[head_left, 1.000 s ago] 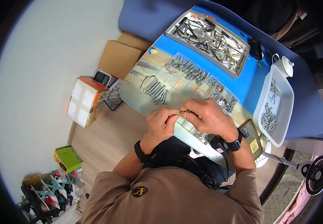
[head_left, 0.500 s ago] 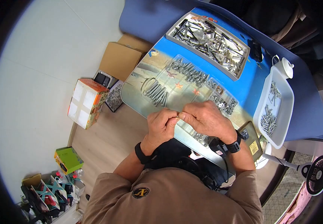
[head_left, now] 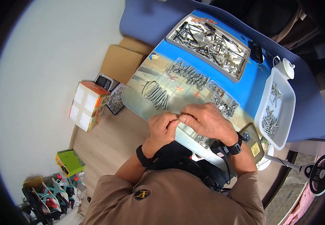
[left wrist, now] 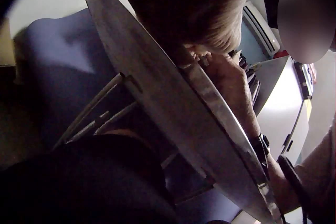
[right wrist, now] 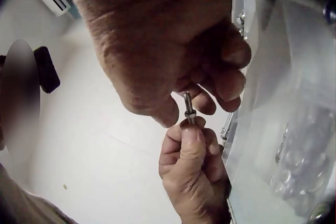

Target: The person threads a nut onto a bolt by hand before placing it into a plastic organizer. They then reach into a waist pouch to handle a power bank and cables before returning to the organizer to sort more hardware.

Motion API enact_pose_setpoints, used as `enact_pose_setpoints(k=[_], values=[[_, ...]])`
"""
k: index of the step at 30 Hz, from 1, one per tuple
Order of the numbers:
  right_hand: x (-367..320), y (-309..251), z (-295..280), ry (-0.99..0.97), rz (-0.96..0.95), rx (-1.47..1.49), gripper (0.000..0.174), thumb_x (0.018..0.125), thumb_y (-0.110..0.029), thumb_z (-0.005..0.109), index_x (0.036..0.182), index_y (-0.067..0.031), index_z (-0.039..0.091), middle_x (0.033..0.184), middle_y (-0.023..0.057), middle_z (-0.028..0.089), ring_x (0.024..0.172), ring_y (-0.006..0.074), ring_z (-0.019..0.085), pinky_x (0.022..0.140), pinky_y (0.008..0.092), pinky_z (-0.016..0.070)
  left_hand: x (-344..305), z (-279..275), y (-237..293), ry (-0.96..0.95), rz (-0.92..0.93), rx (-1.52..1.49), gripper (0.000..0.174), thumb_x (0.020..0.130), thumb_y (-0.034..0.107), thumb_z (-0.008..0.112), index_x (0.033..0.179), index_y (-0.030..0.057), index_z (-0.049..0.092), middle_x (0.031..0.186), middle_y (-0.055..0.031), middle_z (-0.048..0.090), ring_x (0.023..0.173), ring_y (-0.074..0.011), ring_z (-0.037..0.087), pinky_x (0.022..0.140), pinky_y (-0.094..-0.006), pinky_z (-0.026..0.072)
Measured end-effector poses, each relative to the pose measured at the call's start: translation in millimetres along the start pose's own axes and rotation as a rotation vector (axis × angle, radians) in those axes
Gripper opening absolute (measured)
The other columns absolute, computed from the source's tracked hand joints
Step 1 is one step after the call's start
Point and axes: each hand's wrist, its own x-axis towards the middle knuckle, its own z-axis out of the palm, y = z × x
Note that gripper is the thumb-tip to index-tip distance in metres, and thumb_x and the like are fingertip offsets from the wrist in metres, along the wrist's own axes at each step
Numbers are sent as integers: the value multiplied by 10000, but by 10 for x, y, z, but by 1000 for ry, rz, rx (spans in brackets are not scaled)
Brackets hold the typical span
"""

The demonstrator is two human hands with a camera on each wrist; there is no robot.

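Observation:
Above the table's near edge, my two hands meet fingertip to fingertip. My left hand (head_left: pixel 162 128) pinches the lower end of a small metal bolt (right wrist: pixel 188 100) between thumb and forefinger. A nut (right wrist: pixel 190 114) sits on its shaft just above the left thumb. My right hand (head_left: pixel 207 120) is bent over the bolt's upper end, thumb and fingers loosely curved around it with a gap showing. From the head view the bolt is mostly hidden by the fingers. Beyond the hands lie a row of long bolts (head_left: pixel 158 96) and a clear divided case (head_left: pixel 228 93) of nuts and washers.
A grey tray (head_left: pixel 238 79) of mixed hardware stands at the back, with a pile of bolts (head_left: pixel 192 74) in a clear case before it. At right are a white basin (head_left: pixel 289 99) with screws, a lidded white cup (head_left: pixel 285 67) and a fan (head_left: pixel 321 175).
The right hand's fingers have shifted over the bolt, which showed between the hands a second ago and is now mostly covered in the head view. The left hand keeps its pinch.

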Motion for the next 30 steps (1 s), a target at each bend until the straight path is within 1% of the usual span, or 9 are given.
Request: enact_pose_setpoints(k=[4,11,14,21,23,24,26,28,30], values=[[12,-101,-58,0,48,102,217,916,-245,686,971,-36,664,762,146,648,669,374,632,583,440,478,16,-26,34,-11,-11,33,85,879,86,690,939,54,640,693,-107,614,539,-265,599,496,-339,446],[6,-51,-61,-96,-61,-2,212,924,-204,664,1039,-26,662,866,169,673,789,393,646,657,465,489,3,-20,50,32,-15,11,118,852,34,695,962,44,653,707,-111,631,553,-245,614,507,-327,460],[-2,-83,-54,-66,-100,11,156,920,-182,637,961,-34,610,818,187,637,784,424,617,633,501,468,-30,-6,19,61,-4,-23,104,890,97,708,959,32,666,753,-92,671,558,-198,606,514,-293,458],[-75,-193,-166,-39,-47,-187,202,934,-239,644,989,-47,677,804,192,664,745,410,638,635,483,487,-75,-67,132,25,-168,-152,126,845,13,706,965,14,668,801,-61,678,595,-134,610,548,-274,477],[-119,-216,-249,69,-25,-169,210,946,-240,639,986,-40,687,809,189,672,739,403,646,643,468,494,-169,-101,139,91,-244,-304,222,858,34,656,1077,0,635,983,-113,672,717,-162,631,608,-283,489],[-149,-244,-289,72,-32,-176,210,946,-240,639,986,-40,687,809,189,672,739,403,646,643,468,494,-172,-174,102,96,-234,-304,222,858,34,656,1077,0,635,983,-113,672,717,-162,631,608,-283,489],[-243,-296,-338,198,66,-84,233,966,-254,628,976,-31,696,761,175,661,669,373,638,611,432,492,-212,-463,23,174,76,-257,365,826,37,648,1186,21,591,1185,-152,603,875,-210,626,678,-283,517],[-332,-281,-346,195,127,-29,247,976,-257,618,982,-21,693,737,171,645,635,357,625,591,411,487,-177,-883,474,254,-468,-913,544,845,102,639,1362,32,484,1337,-199,514,1084,-287,583,829,-385,547],[-418,-266,-334,191,186,28,262,987,-260,608,987,-11,691,712,167,629,601,341,613,571,390,482,-280,-1277,366,231,-419,-1135,742,861,286,673,1481,21,363,1414,-208,482,1215,-316,540,912,-420,527]])
